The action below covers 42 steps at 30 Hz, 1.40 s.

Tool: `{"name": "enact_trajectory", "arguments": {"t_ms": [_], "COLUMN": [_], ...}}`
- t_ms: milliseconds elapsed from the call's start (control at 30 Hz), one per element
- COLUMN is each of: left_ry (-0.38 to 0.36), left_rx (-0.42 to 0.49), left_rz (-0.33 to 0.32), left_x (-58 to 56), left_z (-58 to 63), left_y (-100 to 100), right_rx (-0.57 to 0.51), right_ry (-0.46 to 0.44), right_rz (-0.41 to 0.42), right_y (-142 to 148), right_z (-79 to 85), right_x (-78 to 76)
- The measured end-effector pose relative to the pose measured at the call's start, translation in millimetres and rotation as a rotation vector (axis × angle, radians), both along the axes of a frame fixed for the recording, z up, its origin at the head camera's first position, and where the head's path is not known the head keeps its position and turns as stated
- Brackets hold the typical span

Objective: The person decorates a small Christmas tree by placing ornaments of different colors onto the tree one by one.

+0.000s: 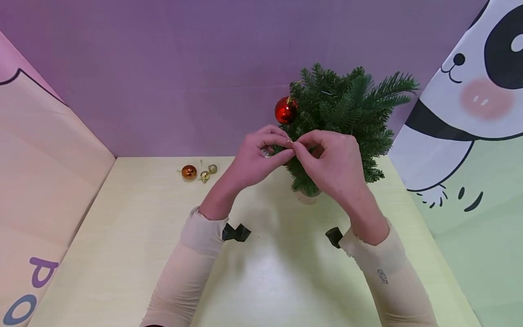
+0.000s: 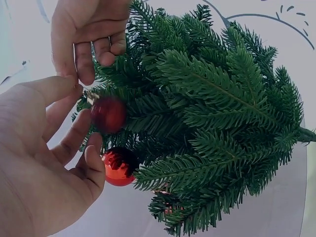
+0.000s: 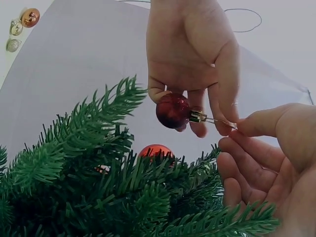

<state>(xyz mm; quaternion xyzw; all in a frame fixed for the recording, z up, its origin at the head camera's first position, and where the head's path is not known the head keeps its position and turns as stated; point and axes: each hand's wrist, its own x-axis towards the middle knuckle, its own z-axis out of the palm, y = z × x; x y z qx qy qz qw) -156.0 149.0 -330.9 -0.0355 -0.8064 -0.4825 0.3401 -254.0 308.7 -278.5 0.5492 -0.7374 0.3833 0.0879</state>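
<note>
"Purple backdrop [image 1: 171, 81] behind, pale tabletop [image 1: 135, 254] below. Where's the piece being worked on?"

"Up at the small fir tree [image 1: 343, 109], just beside its branches. It's a dark red bauble [image 3: 173, 110], held by its thin hanging loop [image 3: 217, 121]. Whether it touches the needles, I can't tell."

"Which hand has it?"

"Both. Left hand [image 1: 261, 154] and right hand [image 1: 333, 163] each pinch the loop's end between thumb and forefinger, fingertips meeting."

"So which step is this?"

"Readying the loop for hanging, I'd judge. One bright red bauble [image 1: 286, 110] is already on the tree."

"And the next move?"

"It probably calls for the loop spread wide enough to slip over a twig, without bending the branch."

"Anything else about?"

"One copper bauble [image 1: 189, 172] and two small gold baubles [image 1: 205, 175] lie on the tabletop, left of the hands."
</note>
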Motion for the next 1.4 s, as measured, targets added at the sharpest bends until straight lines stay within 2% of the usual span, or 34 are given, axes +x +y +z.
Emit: {"name": "enact_trajectory", "arguments": {"t_ms": [400,700,1000,1400], "left_ry": [0.015,-0.009,0.029,-0.007], "left_rx": [0.001,-0.069,-0.067,-0.13], "left_rz": [0.002,0.083,0.104,0.16], "left_x": [-1.2,-3.1,-5.5,-8.8], "left_z": [5.9,11.9,17.4,26.8], "left_y": [-2,-3,-3,-2], "right_rx": [-0.011,-0.038,-0.072,-0.071], "right_ry": [0.006,-0.014,0.012,0.023], "right_rz": [0.022,-0.011,-0.057,-0.106], "right_y": [-1,-1,-4,-6], "right_z": [1.3,0.3,-0.5,3.7], "right_x": [-2.1,-4.0,-6.4,-7.8]}}
